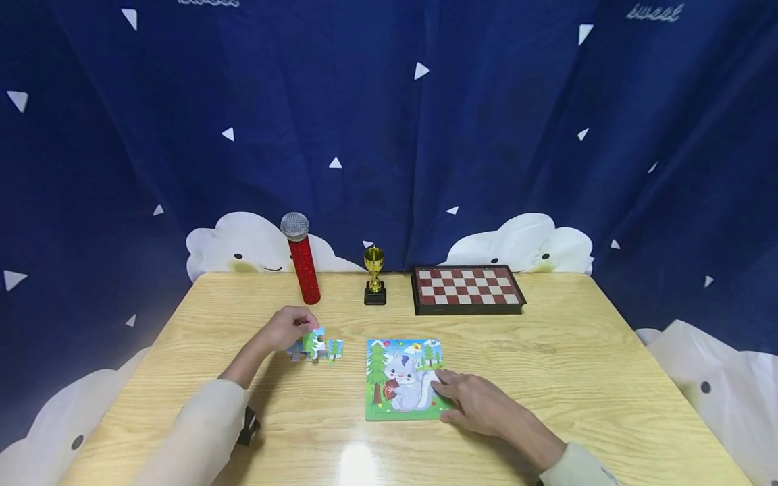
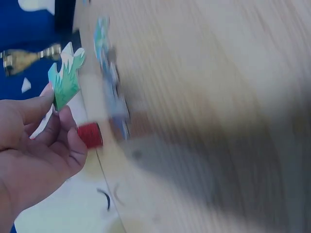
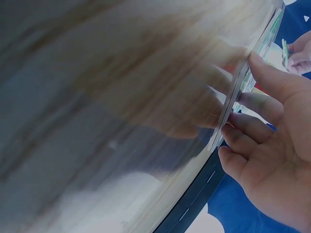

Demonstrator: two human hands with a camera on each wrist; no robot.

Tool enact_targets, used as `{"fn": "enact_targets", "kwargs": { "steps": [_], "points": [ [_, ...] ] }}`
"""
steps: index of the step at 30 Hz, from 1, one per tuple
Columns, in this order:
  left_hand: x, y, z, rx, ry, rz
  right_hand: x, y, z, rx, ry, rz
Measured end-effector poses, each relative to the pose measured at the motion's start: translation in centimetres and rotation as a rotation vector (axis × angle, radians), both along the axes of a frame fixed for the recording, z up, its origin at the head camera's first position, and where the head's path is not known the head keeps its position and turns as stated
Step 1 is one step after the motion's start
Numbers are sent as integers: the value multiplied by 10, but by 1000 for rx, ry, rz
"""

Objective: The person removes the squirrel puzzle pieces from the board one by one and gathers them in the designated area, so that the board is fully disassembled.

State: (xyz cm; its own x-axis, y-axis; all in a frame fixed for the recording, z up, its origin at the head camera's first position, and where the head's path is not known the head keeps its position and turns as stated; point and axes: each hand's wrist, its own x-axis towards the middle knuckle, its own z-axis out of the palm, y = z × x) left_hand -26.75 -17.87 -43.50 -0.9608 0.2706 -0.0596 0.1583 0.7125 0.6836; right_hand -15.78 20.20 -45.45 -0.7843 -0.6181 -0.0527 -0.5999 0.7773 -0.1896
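Note:
My left hand [image 1: 288,328] pinches a green and white puzzle piece [image 2: 67,80] between thumb and fingers, above the left part of the table. Below it lie several loose puzzle pieces [image 1: 335,348], blurred in the left wrist view. A jigsaw puzzle board [image 1: 373,413] with a grey squirrel, trees and flowers lies flat in the middle. My right hand [image 1: 477,403] rests at its right side, its fingertips touching the board's edge and surface. In the right wrist view, that hand's fingers [image 3: 250,126] are slightly bent along the thin board edge.
A red toy microphone [image 1: 306,270] stands at the back left of the wooden table [image 1: 547,364]. Beside it is a small gold trophy cup [image 1: 374,266] on a black base. A red and white checkered game board [image 1: 468,287] lies back right. A blue curtain [image 1: 377,101] hangs behind.

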Motion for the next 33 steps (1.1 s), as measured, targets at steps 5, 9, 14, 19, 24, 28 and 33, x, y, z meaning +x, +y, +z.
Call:
{"fn": "enact_targets", "kwargs": {
  "steps": [5,9,14,19,24,28,33],
  "points": [
    [0,-24,0,-17,-25,10,0,0,0,-6,-1,6],
    [1,-38,-1,-10,-47,7,1,0,-1,-10,-8,5],
    [2,-47,0,-28,-67,7,1,0,-1,-7,-12,-9],
    [4,-54,0,-82,-103,23,0,0,-1,-3,-8,-7],
    [5,-59,-2,-118,-98,19,0,1,-1,-2,-8,-9],
    [6,-61,-5,-140,-88,20,0,1,-1,-5,-8,-7],
    [5,-60,-8,-166,-86,45,0,1,0,-3,-4,-5]
  ]
}}
